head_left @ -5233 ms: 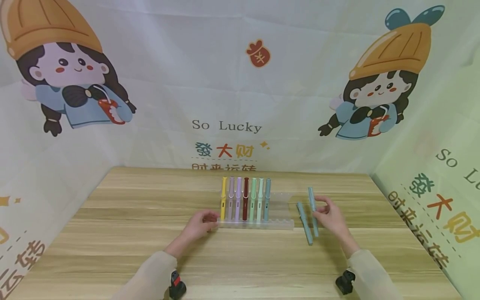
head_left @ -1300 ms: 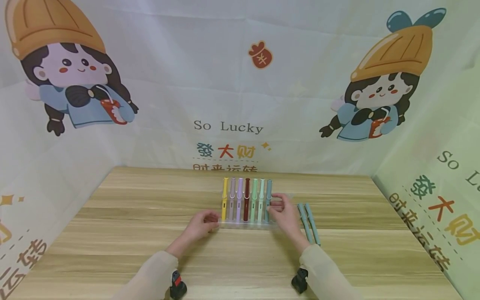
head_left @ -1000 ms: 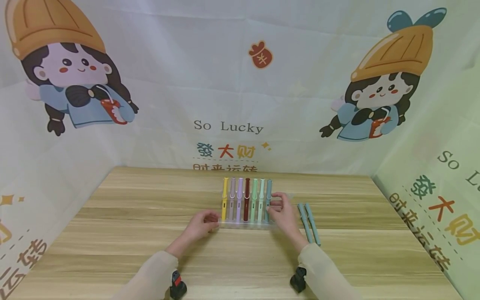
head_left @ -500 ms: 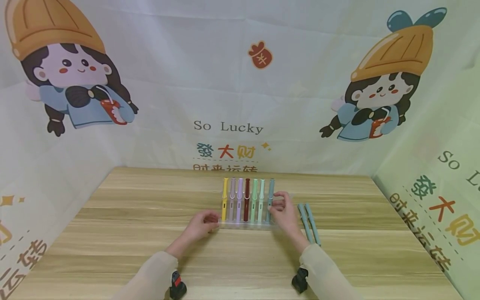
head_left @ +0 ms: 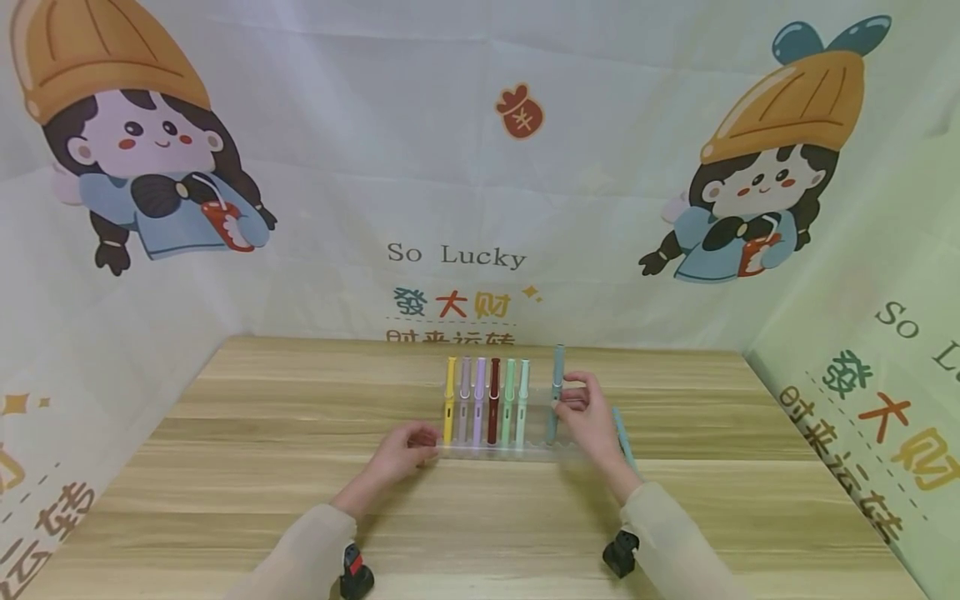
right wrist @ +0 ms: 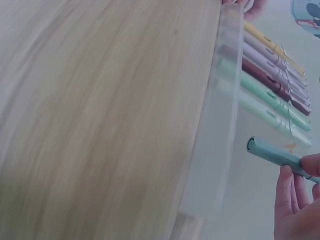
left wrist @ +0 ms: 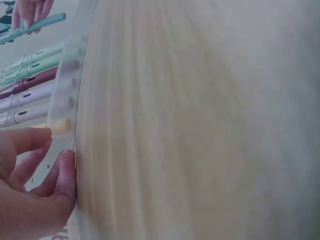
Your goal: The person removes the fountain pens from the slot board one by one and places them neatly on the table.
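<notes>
A clear pen rack (head_left: 495, 452) stands on the table with several pens upright in a row, from a yellow pen (head_left: 449, 402) at the left to a pale mint pen (head_left: 522, 403). My left hand (head_left: 408, 447) holds the rack's left end, thumb and fingertips at its corner beside the yellow pen. Between thumb and fingers, my right hand (head_left: 592, 421) pinches a teal pen (head_left: 558, 375) over the rack's right part. In the right wrist view, the teal pen (right wrist: 272, 153) has its lower end apart from the rack's front ledge (right wrist: 212, 145).
Right of the rack, a teal pen (head_left: 623, 437) lies on the wooden table (head_left: 480, 517), partly covered by my right hand and forearm. A printed cloth (head_left: 345, 208) hangs behind the table and along its sides.
The right hand laid a teal pen beside another on the table, then gripped the rack's rightmost teal pen and drew it up and right, leaving a gap. The left hand stays at the rack.
</notes>
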A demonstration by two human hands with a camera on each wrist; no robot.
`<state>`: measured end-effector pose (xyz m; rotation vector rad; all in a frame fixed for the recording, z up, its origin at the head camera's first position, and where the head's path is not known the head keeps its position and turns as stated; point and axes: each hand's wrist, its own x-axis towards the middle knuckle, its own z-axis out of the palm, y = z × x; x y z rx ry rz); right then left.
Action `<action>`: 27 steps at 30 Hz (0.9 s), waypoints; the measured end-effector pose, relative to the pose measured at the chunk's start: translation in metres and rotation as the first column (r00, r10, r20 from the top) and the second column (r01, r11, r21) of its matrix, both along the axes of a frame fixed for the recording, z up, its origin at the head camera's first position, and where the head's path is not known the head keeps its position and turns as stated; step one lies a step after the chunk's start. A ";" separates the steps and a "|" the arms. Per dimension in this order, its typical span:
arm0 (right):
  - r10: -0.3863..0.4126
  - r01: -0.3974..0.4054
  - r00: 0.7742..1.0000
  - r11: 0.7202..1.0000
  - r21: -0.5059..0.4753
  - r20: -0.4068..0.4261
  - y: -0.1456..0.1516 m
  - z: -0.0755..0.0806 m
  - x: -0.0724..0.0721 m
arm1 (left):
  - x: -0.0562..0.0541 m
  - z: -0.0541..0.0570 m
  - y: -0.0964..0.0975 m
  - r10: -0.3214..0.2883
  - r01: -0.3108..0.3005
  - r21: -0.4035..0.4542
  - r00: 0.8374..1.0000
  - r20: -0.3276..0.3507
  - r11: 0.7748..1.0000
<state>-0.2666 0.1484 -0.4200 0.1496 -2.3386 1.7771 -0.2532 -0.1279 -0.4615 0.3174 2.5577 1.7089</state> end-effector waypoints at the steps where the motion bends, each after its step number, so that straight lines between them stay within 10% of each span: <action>1: 0.002 -0.002 1.000 1.000 0.007 0.004 0.003 0.001 0.001 | 0.000 0.000 0.000 0.001 -0.001 -0.001 1.000 0.000 1.000; 27: -0.057 0.056 0.998 0.997 0.052 0.000 0.074 -0.006 0.013 | 0.000 0.000 0.001 -0.002 0.002 -0.011 1.000 -0.012 1.000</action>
